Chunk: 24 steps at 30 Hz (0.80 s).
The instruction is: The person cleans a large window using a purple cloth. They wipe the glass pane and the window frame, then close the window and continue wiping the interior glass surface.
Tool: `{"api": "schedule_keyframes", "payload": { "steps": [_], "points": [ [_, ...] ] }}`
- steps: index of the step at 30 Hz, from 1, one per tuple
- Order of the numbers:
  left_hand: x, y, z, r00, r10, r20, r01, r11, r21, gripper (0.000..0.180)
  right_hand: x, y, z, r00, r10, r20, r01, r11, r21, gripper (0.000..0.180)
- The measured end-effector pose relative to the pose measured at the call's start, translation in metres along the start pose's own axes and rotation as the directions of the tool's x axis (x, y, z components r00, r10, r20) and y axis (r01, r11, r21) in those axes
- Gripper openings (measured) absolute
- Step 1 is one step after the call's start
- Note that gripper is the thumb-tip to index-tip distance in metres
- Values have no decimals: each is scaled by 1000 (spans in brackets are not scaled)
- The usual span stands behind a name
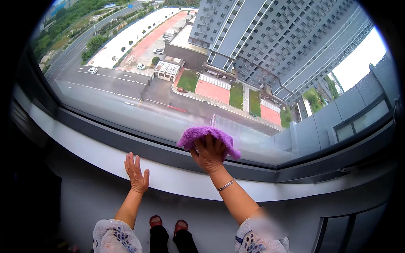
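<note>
A fluffy purple cleaning cloth (209, 135) lies against the lower part of the window pane (168, 114), just above the dark frame. My right hand (208, 155) presses it there, its fingers bent over the cloth and partly sunk into it; the palm side is hidden. On that wrist sits a silver bracelet (226, 184). My left hand (136, 173) is at the white windowsill (97, 152), holding nothing, with fingers stretched and thumb apart. Whether it rests on the sill or hovers over it I cannot tell.
A dark grey window frame (122, 141) runs along the bottom of the glass. My feet in red slippers (181, 225) stand on the grey floor (93, 206) below the sill. Outside, far below, are a road (105, 86), parked cars and a tall grey building (261, 42).
</note>
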<state>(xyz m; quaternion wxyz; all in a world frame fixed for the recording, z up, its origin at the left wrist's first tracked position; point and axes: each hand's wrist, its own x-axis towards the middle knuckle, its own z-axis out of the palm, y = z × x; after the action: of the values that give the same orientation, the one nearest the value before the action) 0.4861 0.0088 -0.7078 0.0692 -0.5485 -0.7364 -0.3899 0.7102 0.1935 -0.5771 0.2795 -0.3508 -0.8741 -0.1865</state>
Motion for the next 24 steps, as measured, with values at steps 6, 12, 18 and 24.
{"api": "schedule_keyframes", "payload": {
  "steps": [6,12,18,24],
  "points": [
    [67,168,-2,929,163,333,224,469,-854,55,20,45,-72,963,-263,53,255,959,120,46],
    [173,214,-48,983,65,-173,-154,804,-575,63,119,58,-151,955,-286,-81,285,958,-31,54],
    [160,152,-17,961,236,-143,-223,969,101,43,70,24,-53,957,-290,27,287,954,80,49],
    [115,95,-6,995,69,78,-76,993,90,56,12,9,-15,889,-387,244,347,918,192,59]
  ]
}}
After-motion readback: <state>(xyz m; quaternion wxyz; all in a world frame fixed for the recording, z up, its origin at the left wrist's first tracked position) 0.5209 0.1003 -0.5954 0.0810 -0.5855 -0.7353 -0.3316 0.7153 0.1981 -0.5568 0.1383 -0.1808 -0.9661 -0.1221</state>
